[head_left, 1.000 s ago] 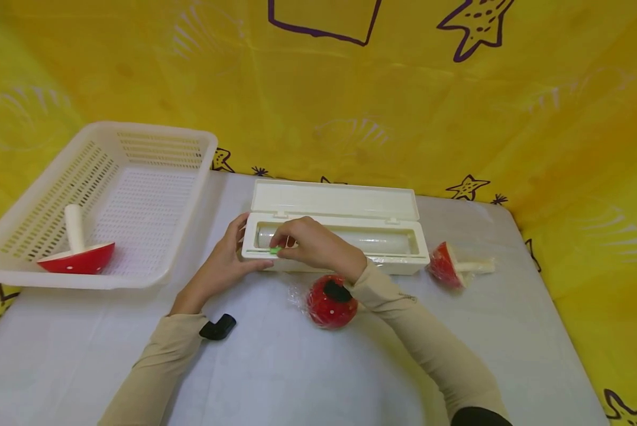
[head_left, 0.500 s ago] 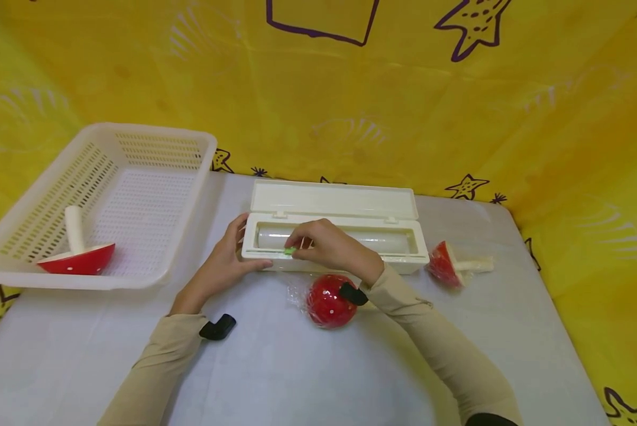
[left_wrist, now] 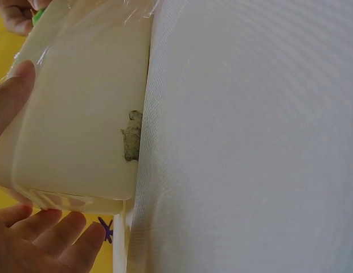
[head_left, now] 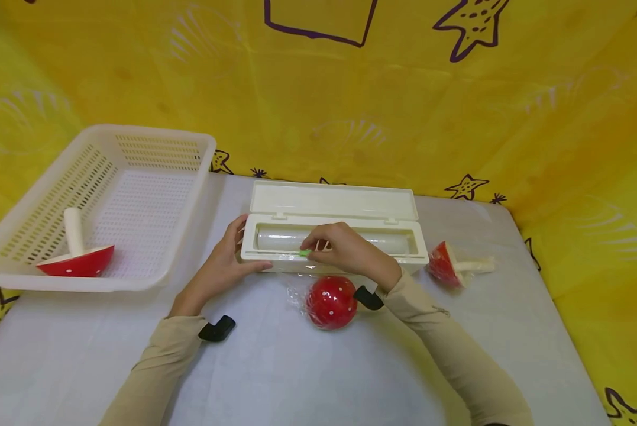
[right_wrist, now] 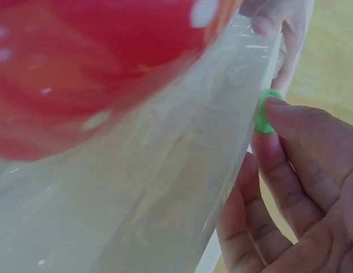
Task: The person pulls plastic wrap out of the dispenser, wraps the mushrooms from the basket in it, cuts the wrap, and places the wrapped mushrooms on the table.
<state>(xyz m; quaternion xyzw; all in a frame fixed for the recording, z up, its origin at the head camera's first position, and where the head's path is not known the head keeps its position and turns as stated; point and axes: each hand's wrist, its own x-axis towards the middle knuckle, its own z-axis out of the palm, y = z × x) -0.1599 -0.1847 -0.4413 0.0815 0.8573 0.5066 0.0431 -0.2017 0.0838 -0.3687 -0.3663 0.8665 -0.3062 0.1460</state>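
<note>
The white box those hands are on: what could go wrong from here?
The left hand holds the white box at one end, so it might swivel if the right hand shoves the green slider it pinches. The clear film over the box's front could crumple or tear unevenly. The wrapped red cap sits just in front, so the right hand might knock it.

white basket at left | in it I see a red-capped mushroom, stem up | film-wrapped mushroom on its side, table right | yellow starfish-print cloth behind
</note>
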